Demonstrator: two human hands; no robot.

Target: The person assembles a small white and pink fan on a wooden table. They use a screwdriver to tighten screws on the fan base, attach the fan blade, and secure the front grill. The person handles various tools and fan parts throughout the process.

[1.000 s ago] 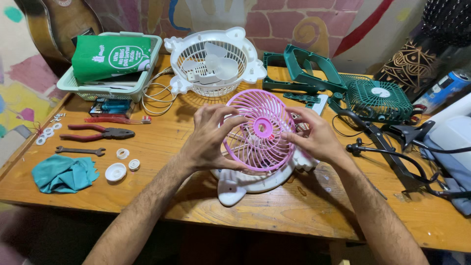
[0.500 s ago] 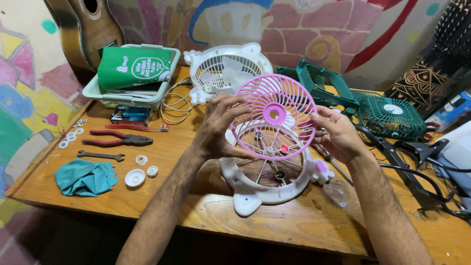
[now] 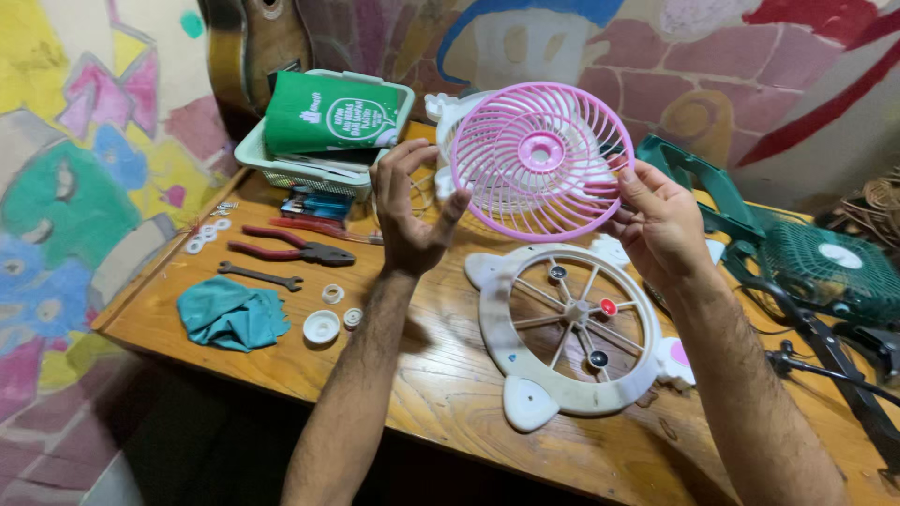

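A round pink fan grille (image 3: 544, 169) is held up tilted above the wooden table (image 3: 441, 384). My right hand (image 3: 661, 225) grips its right rim. My left hand (image 3: 408, 220) is beside its left rim with fingers spread; only the thumb tip reaches the rim. Below the grille, a white fan housing (image 3: 497, 319) with ear-shaped tabs and spokes lies flat on the table, with small red and dark dots on the spokes.
Red-handled pliers (image 3: 300, 248), a wrench (image 3: 258, 275), a teal cloth (image 3: 232, 314) and white caps (image 3: 322, 326) lie at left. A pale basket (image 3: 253, 155) holds a green bag (image 3: 333, 112). A green fan (image 3: 830, 267) and black cables sit at right.
The pink grille has been lifted off the white housing and raised toward the wall. My left hand has loosened from gripping it to a spread hand beside the rim.
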